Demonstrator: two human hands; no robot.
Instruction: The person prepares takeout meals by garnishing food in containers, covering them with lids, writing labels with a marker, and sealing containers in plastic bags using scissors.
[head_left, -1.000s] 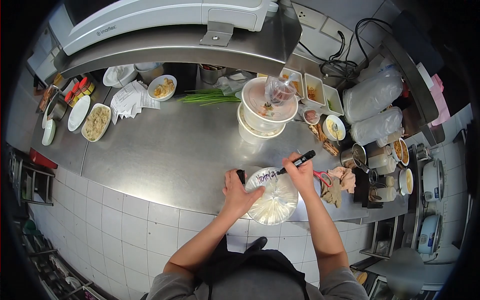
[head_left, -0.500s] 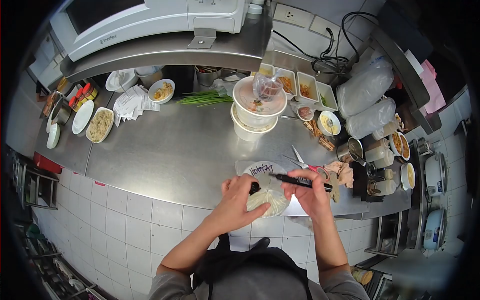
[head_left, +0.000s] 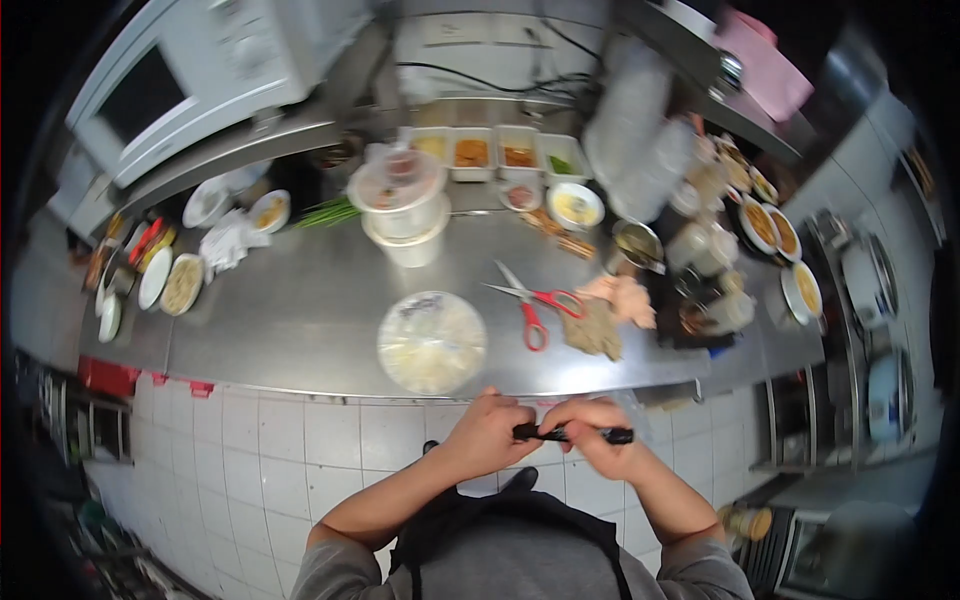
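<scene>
In front of my apron, just off the counter's front edge, both hands meet around a black marker pen (head_left: pixel 618 436). My right hand (head_left: pixel 597 428) is closed on the pen's body. My left hand (head_left: pixel 490 435) pinches the black cap (head_left: pixel 524 432) at the tip end. Cap and pen are in line, but I cannot tell whether the cap is fully seated. Beyond my left hand, a round plastic-covered container (head_left: pixel 430 350) with pale contents and dark handwriting lies on the steel counter (head_left: pixel 290 340). Red-handled scissors (head_left: pixel 530 300) lie to its right, blades parted.
Two stacked white tubs (head_left: pixel 405 225) stand behind the container. Crumpled cloths (head_left: pixel 600 325) lie right of the scissors. Ingredient trays (head_left: pixel 495 155), bowls and bottles (head_left: pixel 735 312) line the back and right. A microwave (head_left: pixel 190 90) sits on the upper left shelf.
My hands have drawn back from the container toward my body. Pen and cap, apart before, now meet in line. The view has turned right, so the counter things appear shifted left.
</scene>
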